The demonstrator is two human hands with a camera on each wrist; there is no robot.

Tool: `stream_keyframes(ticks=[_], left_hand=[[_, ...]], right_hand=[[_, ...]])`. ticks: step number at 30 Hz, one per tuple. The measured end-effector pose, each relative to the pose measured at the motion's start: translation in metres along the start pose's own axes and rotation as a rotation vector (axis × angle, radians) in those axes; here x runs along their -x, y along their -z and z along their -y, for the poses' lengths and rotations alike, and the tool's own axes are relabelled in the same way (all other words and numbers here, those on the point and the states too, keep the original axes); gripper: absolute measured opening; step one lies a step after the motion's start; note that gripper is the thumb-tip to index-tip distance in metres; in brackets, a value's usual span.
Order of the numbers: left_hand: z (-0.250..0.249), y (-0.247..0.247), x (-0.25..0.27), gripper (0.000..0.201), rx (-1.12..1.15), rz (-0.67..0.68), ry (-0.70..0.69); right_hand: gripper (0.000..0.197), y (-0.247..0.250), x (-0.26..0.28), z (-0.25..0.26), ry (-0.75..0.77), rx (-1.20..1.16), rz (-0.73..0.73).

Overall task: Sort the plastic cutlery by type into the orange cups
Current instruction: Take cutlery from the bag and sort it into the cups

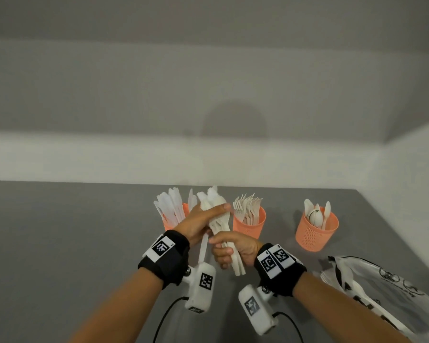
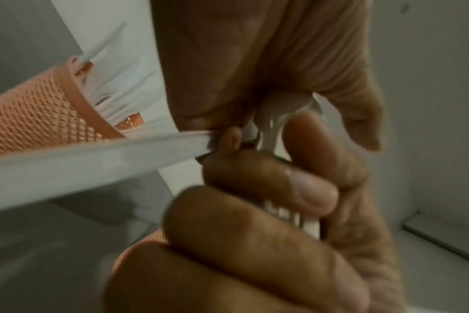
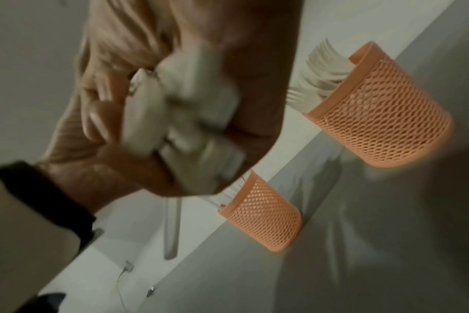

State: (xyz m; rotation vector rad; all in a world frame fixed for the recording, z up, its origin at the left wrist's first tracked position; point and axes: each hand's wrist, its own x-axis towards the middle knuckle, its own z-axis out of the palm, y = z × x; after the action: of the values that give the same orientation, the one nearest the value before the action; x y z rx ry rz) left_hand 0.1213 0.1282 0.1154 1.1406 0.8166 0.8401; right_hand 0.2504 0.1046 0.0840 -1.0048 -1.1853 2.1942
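Note:
Over the grey table, both hands hold one bundle of white plastic cutlery [image 1: 217, 219]. My left hand [image 1: 200, 222] grips its upper part, thumb across the front, and a single knife [image 1: 203, 248] hangs down from that hand. My right hand [image 1: 229, 252] grips the handles lower down. Three orange mesh cups stand behind: the knife cup [image 1: 170, 222], partly hidden by my left hand, the fork cup [image 1: 249, 226] and the spoon cup [image 1: 316, 233]. The left wrist view shows the knife [image 2: 72, 167] and the knife cup [image 2: 34, 120]. The right wrist view shows the bundle [image 3: 190, 127], the fork cup [image 3: 383, 120] and the knife cup [image 3: 265, 216].
A crumpled clear plastic bag [image 1: 382, 293] with more cutlery lies at the table's right front edge. A pale wall runs close behind the cups and along the right side. Grey table surface [image 1: 72, 243] stretches out to the left.

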Motion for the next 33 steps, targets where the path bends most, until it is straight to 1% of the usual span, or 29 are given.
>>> stream_keyframes(ticks=[2,4,5,7,8,9,10,11,12,14,15,16,18,19,21,23,25,29,31,33], left_hand=[[0.001,-0.002,-0.001,0.034,-0.038,-0.062,0.002],[0.003,-0.005,-0.002,0.027,-0.093,-0.165,-0.01],[0.003,-0.007,-0.003,0.022,-0.128,-0.236,-0.023],[0.004,-0.011,-0.005,0.015,-0.201,-0.388,-0.069],[0.004,-0.013,-0.007,0.015,-0.224,-0.454,-0.09],[0.005,-0.014,-0.009,0.016,-0.231,-0.509,-0.093],[0.006,-0.015,-0.01,0.017,-0.221,-0.541,-0.078],[0.009,-0.014,-0.014,0.015,-0.204,-0.552,-0.062],[0.007,-0.016,-0.014,0.021,-0.177,-0.536,-0.034],[0.003,-0.016,-0.013,0.061,-0.096,-0.484,0.039],[0.002,-0.014,-0.013,0.074,-0.057,-0.464,0.066],[0.0,-0.011,-0.012,0.075,-0.035,-0.471,0.065],[-0.002,-0.002,-0.011,0.063,-0.017,-0.536,0.047],[-0.001,0.002,-0.01,0.057,-0.021,-0.568,0.032],[0.001,0.005,-0.009,0.042,-0.083,-0.578,0.01],[0.001,0.003,-0.007,0.024,-0.163,-0.545,-0.022],[0.002,0.003,-0.009,0.022,-0.202,-0.545,-0.031],[0.008,0.009,-0.019,0.026,-0.244,-0.566,0.001],[0.008,0.009,-0.022,0.026,-0.301,-0.573,-0.007],[0.008,0.008,-0.024,0.03,-0.343,-0.61,-0.039]], right_hand=[[0.031,-0.004,0.0,-0.001,-0.042,0.054,0.016],[0.024,-0.007,-0.001,-0.001,-0.045,0.089,-0.049],[0.018,-0.009,-0.002,-0.001,-0.022,0.113,-0.124],[0.006,-0.01,-0.007,-0.002,0.079,0.224,-0.332],[0.008,-0.011,-0.009,-0.002,0.139,0.29,-0.422],[0.014,-0.011,-0.012,-0.003,0.187,0.337,-0.472],[0.016,-0.012,-0.014,-0.004,0.22,0.363,-0.492],[0.013,-0.014,-0.015,-0.005,0.241,0.378,-0.506],[0.009,-0.014,-0.014,-0.007,0.251,0.381,-0.519],[0.01,-0.013,-0.011,-0.009,0.239,0.326,-0.515],[0.012,-0.011,-0.009,-0.01,0.223,0.27,-0.495],[0.013,-0.009,-0.008,-0.011,0.208,0.199,-0.477],[0.013,-0.006,-0.004,-0.01,0.178,0.082,-0.463],[0.012,-0.005,-0.004,-0.009,0.168,0.065,-0.462],[0.009,-0.004,-0.002,-0.007,0.164,0.066,-0.44],[0.007,-0.004,-0.002,-0.006,0.169,0.086,-0.405],[0.009,-0.004,-0.002,-0.006,0.164,0.106,-0.384],[0.019,-0.002,-0.003,-0.008,0.145,0.122,-0.388],[0.027,0.0,-0.002,-0.008,0.143,0.097,-0.387],[0.032,0.002,-0.002,-0.008,0.146,0.049,-0.379]])
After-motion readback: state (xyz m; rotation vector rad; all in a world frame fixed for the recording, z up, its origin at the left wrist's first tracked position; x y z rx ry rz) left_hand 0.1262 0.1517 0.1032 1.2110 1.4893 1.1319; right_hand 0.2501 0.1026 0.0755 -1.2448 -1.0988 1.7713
